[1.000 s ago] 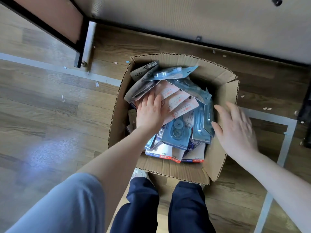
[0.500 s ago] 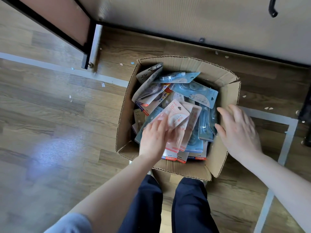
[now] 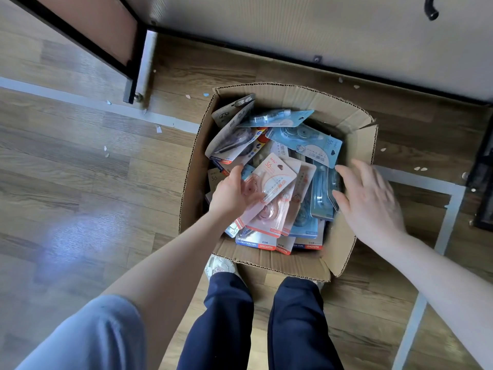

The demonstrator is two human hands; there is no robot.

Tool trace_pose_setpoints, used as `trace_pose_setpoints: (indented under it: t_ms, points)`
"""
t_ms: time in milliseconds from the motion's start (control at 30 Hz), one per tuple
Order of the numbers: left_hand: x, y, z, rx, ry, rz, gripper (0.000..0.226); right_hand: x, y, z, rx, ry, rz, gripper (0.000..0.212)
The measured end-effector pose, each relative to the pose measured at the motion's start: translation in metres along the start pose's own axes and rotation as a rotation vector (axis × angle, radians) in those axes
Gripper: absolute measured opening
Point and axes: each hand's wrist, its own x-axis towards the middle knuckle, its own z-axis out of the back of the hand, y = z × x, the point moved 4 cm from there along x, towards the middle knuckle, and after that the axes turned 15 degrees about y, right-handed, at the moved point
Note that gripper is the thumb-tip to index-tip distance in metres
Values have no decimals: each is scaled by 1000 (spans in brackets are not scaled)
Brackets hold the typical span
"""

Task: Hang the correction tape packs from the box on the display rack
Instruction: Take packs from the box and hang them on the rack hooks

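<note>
Your left hand (image 3: 234, 194) grips fanned pink correction tape packs (image 3: 269, 198) above cardboard box (image 3: 354, 145), hang holes up for rack. Right hand (image 3: 370, 206) spread, empty, ready to steady.

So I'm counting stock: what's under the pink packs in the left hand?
Under the pink packs held by the left hand: blue packs and "SMOOTH" cards. Deeper layers are covered.

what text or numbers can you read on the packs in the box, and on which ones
"36" on the grey pack at the box's far left corner.
"36" on the pink pack the left hand holds.
"CORRECTION TAPE SMOOTH" on the blue-and-red pack edge at the near side.
"SMOOTH" on another edge beside it.
Other print is too blurred.
</note>
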Motion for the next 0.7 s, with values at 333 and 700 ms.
trace_pose_setpoints:
  t_ms: [333,700]
  points:
    - [-16,3,3,-128,-110,50,61,2,2,8,-19,92,-17,49]
    - [-45,28,7,-309,-241,98,60,12,12,13,4,161,-15,52]
